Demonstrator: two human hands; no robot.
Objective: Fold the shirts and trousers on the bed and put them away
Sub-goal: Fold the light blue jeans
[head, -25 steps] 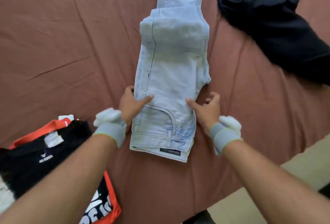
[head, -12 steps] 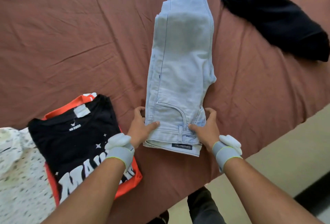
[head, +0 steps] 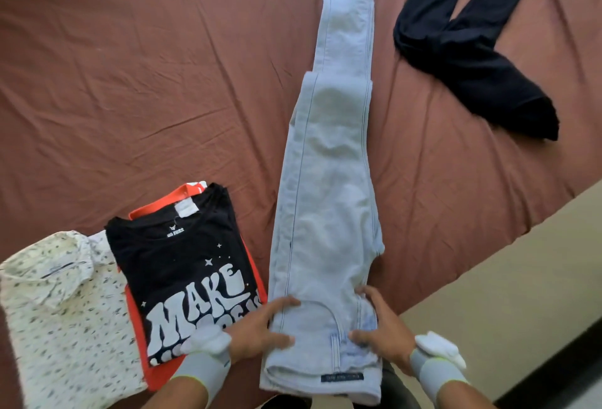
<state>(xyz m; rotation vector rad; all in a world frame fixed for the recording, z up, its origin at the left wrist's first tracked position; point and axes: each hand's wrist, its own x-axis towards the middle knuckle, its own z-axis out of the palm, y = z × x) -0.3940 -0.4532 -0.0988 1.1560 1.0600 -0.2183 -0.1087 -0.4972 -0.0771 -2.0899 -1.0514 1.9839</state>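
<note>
Light blue jeans (head: 329,213) lie lengthwise on the brown bed sheet (head: 146,82), folded leg on leg, with the lower legs doubled back on top. The waistband end points toward me at the bed's near edge. My left hand (head: 260,330) grips the left side of the waist, thumb on top of the denim. On the right side, by the belt loop, my right hand (head: 382,333) grips it in the same way. Dark navy trousers (head: 465,60) lie unfolded at the far right.
A folded black T-shirt (head: 185,265) with white lettering rests on a folded orange shirt (head: 140,337) just left of the jeans. A white patterned shirt (head: 62,317) lies further left. The beige floor (head: 508,294) shows beyond the bed's right edge.
The jeans have slid toward me, and their waistband now reaches the bed's near edge. Both hands have shifted down from the pocket area to the waist. More of the bed shows.
</note>
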